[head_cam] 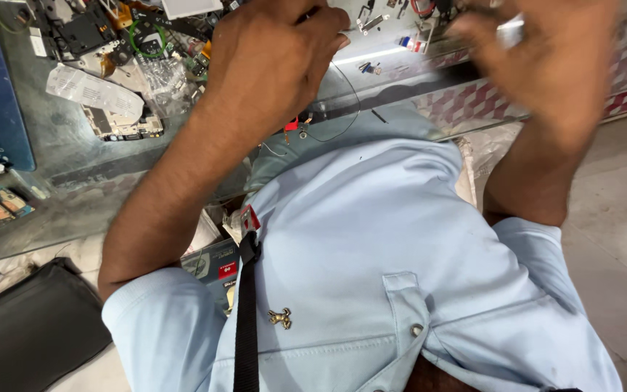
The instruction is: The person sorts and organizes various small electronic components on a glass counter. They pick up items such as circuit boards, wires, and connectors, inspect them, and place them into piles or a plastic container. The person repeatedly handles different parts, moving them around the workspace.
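Fingers (313, 29) of the left hand (270, 65) curl loosely down onto the glass counter (74, 145) among small metal parts (371, 22), though I cannot tell whether they pinch anything. Blurred, the right hand (546, 58) hovers above the counter edge, grasping 1 small pale object (509, 30) (too smeared to identify). Dismantled phone boards (121, 123) lie to the left.
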